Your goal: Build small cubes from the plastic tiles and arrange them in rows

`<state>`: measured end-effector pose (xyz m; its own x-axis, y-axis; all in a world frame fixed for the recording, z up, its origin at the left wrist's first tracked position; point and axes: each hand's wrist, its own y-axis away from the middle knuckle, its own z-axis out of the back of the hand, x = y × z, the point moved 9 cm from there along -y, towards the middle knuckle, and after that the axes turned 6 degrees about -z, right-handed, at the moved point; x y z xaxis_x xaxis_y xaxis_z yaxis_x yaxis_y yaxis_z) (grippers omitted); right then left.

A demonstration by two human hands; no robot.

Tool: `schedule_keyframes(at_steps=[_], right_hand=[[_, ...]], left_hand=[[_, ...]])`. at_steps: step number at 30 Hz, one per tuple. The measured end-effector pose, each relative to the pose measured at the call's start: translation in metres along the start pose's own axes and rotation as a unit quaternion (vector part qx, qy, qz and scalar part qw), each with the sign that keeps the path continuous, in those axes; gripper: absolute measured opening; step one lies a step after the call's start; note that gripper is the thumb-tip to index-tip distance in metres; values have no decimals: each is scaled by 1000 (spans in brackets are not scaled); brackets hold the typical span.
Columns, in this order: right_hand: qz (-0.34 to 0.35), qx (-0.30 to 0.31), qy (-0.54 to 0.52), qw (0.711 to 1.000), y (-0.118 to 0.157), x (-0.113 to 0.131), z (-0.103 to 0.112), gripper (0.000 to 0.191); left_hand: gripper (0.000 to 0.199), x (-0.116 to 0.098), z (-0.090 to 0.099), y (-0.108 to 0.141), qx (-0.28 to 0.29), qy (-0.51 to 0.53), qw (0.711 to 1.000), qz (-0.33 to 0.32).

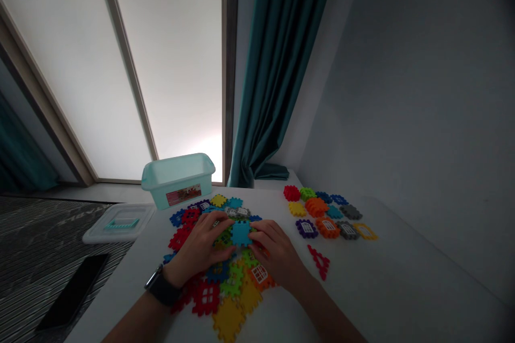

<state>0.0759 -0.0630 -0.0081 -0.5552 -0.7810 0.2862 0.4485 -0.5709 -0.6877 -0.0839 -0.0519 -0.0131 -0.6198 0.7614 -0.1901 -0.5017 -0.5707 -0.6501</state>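
A light blue square piece (240, 233) with toothed edges is held between my two hands, above a pile of colourful toothed pieces. My left hand (207, 244) grips its left side, fingers bent, a dark watch on the wrist. On the right side, my right hand (273, 249) pinches the same piece. Beneath and around the hands lie a red window piece (206, 297), a yellow piece (228, 320), a green piece (232, 281) and an orange window piece (260, 275). Part of the pile is hidden under my hands.
Sorted stacks, including an orange stack (316, 207) and a purple window piece (306, 228), stand at the right. A red triangle (319, 262) lies nearer. A teal bin (159, 196) stands at the back left, beside a clear lid (94, 232) and a black phone (74, 289).
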Motion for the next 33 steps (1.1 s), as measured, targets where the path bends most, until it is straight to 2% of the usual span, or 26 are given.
schedule_keyframes(at_steps=[7,12,21,27,30,33], right_hand=[[-16,10,-6,1000,1,-3,-2,17],[-42,25,-13,999,3,-9,-7,27],[-41,19,-12,999,3,-6,-9,22],[-95,6,-86,992,3,-15,-8,21],[-142,0,-145,979,2,-22,-6,17],[-190,1,-203,961,1,-28,-5,12]], left_hand=[[48,1,-2,-1,2,12,1000,15],[49,2,-4,-1,-1,22,1000,21],[46,1,-6,-1,-7,20,999,24],[42,0,-4,-1,-20,15,999,26],[41,1,-3,-1,-24,30,999,28],[33,2,-2,-2,-32,54,997,34]])
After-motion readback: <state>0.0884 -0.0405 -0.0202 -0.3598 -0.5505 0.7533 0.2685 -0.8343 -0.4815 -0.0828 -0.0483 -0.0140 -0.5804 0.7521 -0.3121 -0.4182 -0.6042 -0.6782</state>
